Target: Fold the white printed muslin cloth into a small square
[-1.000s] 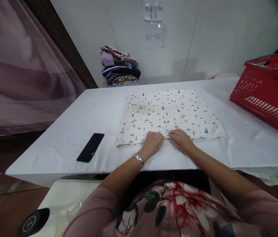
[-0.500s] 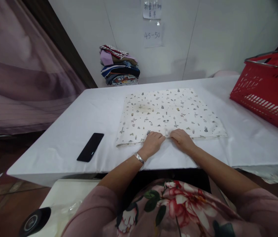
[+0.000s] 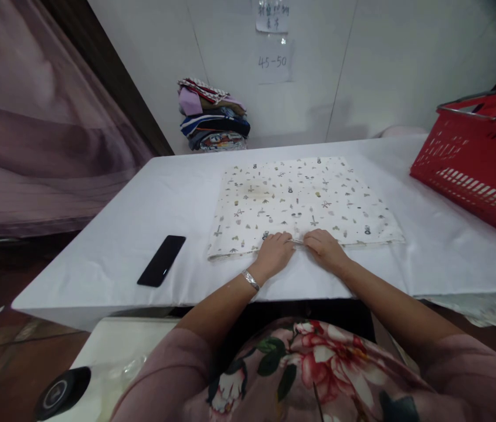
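Observation:
A white cloth point(image 3: 292, 196) with small printed figures lies folded flat on the table, its folded edge towards me. My left hand point(image 3: 275, 253) is closed on the middle of that near edge, fingers on top and thumb out of sight. Just right of it, my right hand point(image 3: 325, 249) pinches the same edge. A short stretch of the edge shows between the two hands, slightly raised. A faint yellowish patch marks the cloth's upper left part.
A black phone point(image 3: 161, 261) lies left of the cloth on the white tablecloth point(image 3: 111, 234). The red basket point(image 3: 476, 164) stands at the right. Behind the table's far edge is a stack of folded fabrics point(image 3: 215, 117). A white surface point(image 3: 129, 346) with a black round object point(image 3: 63, 392) sits low left.
Both hands keep their place at the near edge. The bit of edge between them has lifted a little, and the left fingers have shifted slightly.

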